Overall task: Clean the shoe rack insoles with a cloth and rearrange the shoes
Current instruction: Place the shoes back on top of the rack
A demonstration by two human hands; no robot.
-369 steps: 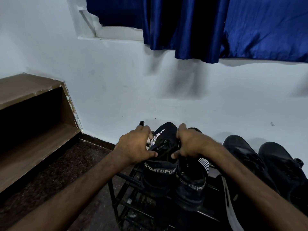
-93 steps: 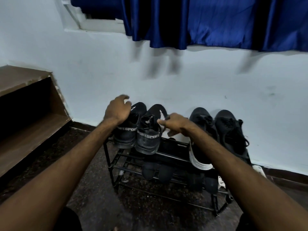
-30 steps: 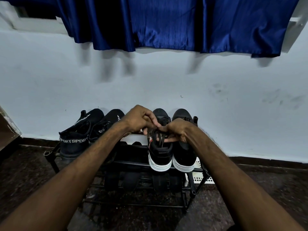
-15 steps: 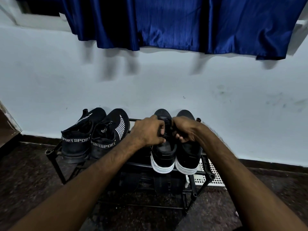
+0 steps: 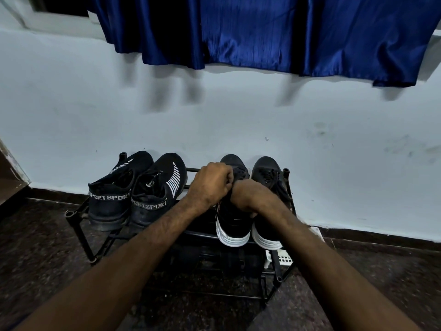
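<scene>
The fingers [image 5: 226,179] of the left hand [image 5: 210,185] are curled tight and bunched against the right hand [image 5: 248,197], whose own fingers are tucked under and mostly hidden. Both hands grip the lace area of one white-soled shoe [image 5: 232,220], the left coming in from its left side, the right from above and a little right. Neither is nearer than the other, as they meet over the middle of the shoe.

That shoe lies straight under the fingers, on the top tier of the shoe rack [image 5: 71,217]. Its long axis runs away from the person, with the white heel hanging over the front rail and the toe up against the wall [image 5: 238,120]. Its partner [image 5: 268,177] sits just beside it on the right, pointing the same way. I'd judge any push or pull will have to travel along that heel-to-toe line to keep the two level.

To the left, past an open stretch of rail, a black pair marked SPORT [image 5: 133,194] leans on the same tier. Darker shoes sit on the lower tier, too dim to make out. A white basket [image 5: 284,259] pokes out behind the rack's right leg. A blue curtain [image 5: 262,32] hangs above. I see no cloth anywhere.
</scene>
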